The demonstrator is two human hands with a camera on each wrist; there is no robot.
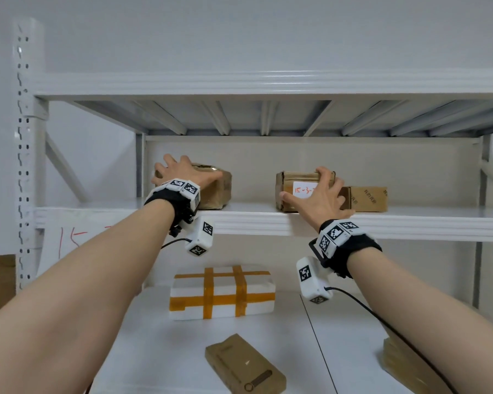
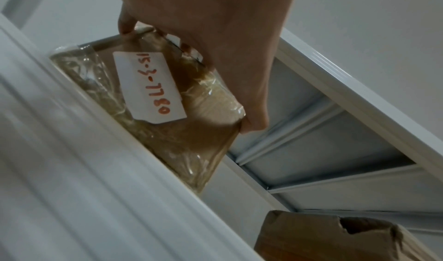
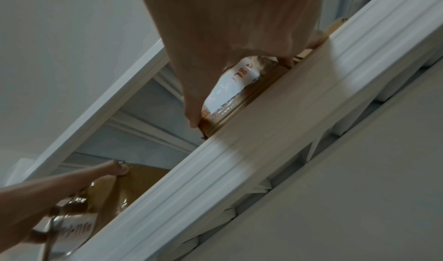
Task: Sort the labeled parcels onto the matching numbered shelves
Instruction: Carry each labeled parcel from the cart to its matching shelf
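Two brown parcels stand on the upper shelf (image 1: 268, 223). My left hand (image 1: 182, 172) grips the tape-wrapped parcel (image 1: 217, 191) on the left, fingers over its far edge and thumb on its right corner. In the left wrist view its white label (image 2: 148, 87) reads 15-3-7780 in red. My right hand (image 1: 316, 200) grips the cardboard box (image 1: 296, 180) in the middle, thumb at its lower left corner and fingers over the top. Its white label (image 1: 303, 190) starts 15-3; my hand hides the rest. Both parcels rest on the shelf board.
A smaller brown box (image 1: 367, 199) sits right behind my right hand. On the lower shelf lie a white foam parcel with orange tape (image 1: 222, 291), a flat brown parcel (image 1: 245, 365) and another at the right (image 1: 396, 362). Red writing "15-" (image 1: 69, 237) marks the left post area.
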